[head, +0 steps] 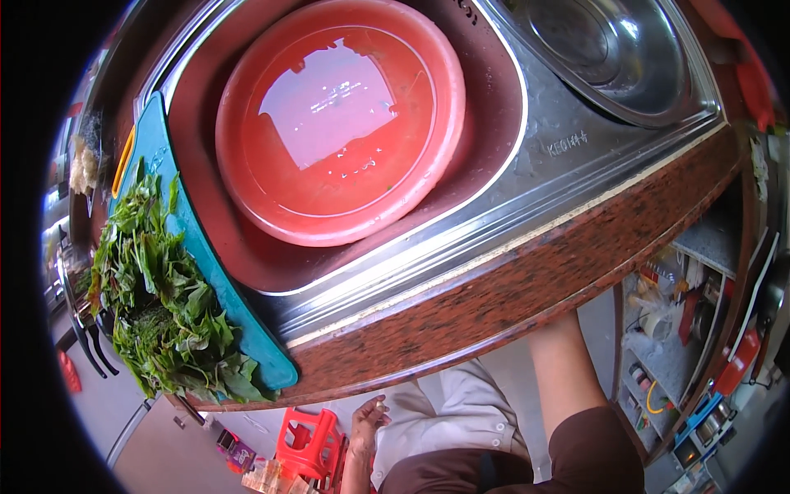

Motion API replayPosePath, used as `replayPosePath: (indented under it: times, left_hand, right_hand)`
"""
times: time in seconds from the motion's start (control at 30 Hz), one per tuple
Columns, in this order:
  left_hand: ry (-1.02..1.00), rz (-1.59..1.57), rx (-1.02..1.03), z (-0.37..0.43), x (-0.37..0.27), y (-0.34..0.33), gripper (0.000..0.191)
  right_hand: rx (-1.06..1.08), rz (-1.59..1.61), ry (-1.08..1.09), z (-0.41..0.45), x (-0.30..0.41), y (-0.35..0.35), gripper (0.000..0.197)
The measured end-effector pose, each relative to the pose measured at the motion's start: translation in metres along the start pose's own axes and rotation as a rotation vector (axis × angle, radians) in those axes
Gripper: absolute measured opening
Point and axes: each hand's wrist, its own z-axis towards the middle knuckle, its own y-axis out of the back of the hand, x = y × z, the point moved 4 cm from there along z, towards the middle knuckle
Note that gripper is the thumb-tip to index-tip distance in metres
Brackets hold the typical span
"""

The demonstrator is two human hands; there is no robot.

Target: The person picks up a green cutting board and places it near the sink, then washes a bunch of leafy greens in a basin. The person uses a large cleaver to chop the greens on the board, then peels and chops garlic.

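My left hand (369,415) hangs in front of my light trousers, below the counter edge, with its fingers partly curled. A small pale spot shows at the fingertips; whether it is a nail or a held thing cannot be made out. My right forearm reaches under the counter edge, which hides the hand. Before me a red plastic basin (445,154) of water sits in the sink (494,145), the water reflecting bright light. To its left, cut leafy greens (166,296) lie heaped on a teal cutting board (265,346), which overlaps the sink's left rim.
A stainless steel bowl (617,68) rests on the metal drainboard (537,148). The brown speckled counter edge (494,321) curves in front of me. A red plastic stool (307,441) stands below at left. Open shelves (663,339) with assorted goods are at right. Black handles (99,352) protrude at far left.
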Motion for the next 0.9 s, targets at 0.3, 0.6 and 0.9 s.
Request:
replayPosePath:
  times: [0.3,0.6,0.9]
  left_hand:
    - [-0.101,-0.018,0.053,-0.008,-0.009,0.007,0.032]
    - [-0.267,-0.118,0.222,-0.033,-0.047,0.02,0.035]
    - [-0.417,-0.014,0.415,-0.058,-0.082,0.077,0.033]
  right_hand:
    - [-0.099,0.424,-0.02,0.006,0.016,0.055,0.04]
    - [1.105,2.123,0.482,-0.172,0.087,0.12,0.048]
    - [0.839,1.656,0.881,-0.315,0.138,0.2,0.036]
